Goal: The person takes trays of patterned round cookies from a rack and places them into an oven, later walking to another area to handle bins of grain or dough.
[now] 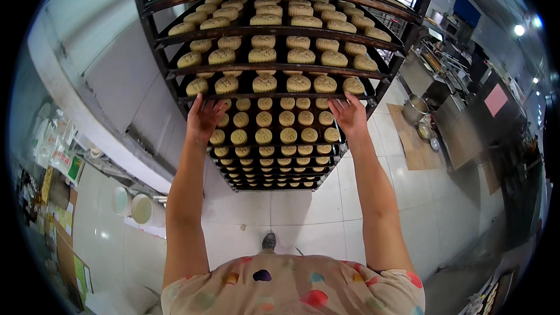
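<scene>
A tall dark metal rack [153, 20] stands in front of me, holding several black baking trays of round, pale golden pastries [262, 56] with patterned tops. At one tray [280, 97] about mid-height, my left hand [202, 119] touches the left part of the front edge. The fingertips of my right hand [351, 118] meet the same edge near its right end. Both palms are turned up and inward, with fingers stretched and thumbs apart. The tray carries a front row of thick pastries [264, 84]. Lower trays with smaller-looking pastries [263, 136] show between my forearms.
A pale wall panel [125, 76] runs close along the rack's left side. White buckets [146, 210] stand on the tiled floor [303, 210] at left. To the right are a metal pot [415, 108] on a brown board [402, 140] and a steel counter [466, 134].
</scene>
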`<state>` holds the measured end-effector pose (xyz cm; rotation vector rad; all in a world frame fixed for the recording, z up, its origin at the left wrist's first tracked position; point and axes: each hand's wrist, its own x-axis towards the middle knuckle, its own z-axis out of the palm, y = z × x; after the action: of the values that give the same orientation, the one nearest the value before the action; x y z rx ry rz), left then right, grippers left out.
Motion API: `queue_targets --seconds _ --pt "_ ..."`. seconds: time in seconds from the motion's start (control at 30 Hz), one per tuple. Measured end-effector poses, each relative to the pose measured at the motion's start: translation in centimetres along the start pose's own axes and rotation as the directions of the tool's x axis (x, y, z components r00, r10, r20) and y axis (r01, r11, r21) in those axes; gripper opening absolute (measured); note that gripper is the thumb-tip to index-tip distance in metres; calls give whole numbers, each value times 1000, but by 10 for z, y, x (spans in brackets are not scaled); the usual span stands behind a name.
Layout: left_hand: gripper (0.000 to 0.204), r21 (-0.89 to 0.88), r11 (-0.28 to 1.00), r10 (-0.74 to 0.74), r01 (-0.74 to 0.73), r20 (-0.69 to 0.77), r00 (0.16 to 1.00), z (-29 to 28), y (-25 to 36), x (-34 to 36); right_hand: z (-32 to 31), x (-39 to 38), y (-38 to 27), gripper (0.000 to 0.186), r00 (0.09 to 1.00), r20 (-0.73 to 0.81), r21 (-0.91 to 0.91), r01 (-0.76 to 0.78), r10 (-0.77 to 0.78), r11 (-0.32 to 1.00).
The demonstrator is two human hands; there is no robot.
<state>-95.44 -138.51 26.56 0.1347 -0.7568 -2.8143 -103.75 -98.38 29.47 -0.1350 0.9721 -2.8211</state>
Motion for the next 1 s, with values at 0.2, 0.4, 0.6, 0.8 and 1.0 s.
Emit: queue_targets --seconds 0.2,0.4,0.6,0.8,1.0 --pt "29 -55 998 -16 24 141 990 -12 6 44 8 35 20 22 993 -98 76 77 -69 994" --pt "31 -35 998 -47 48 49 998 -10 18 20 16 19 24 25 984 -151 21 98 -93 995" --pt "67 -36 999 37 -31 173 984 -11 29 -132 32 -121 4 36 965 -206 -96 146 -163 985" --pt "64 1 997 75 -75 113 991 -47 47 -214 0 -281 7 32 918 -392 -142 11 -66 990" --pt "63 90 996 8 -13 51 999 -11 -8 -366 -73 -437 -13 45 884 -441 -146 100 -155 984"
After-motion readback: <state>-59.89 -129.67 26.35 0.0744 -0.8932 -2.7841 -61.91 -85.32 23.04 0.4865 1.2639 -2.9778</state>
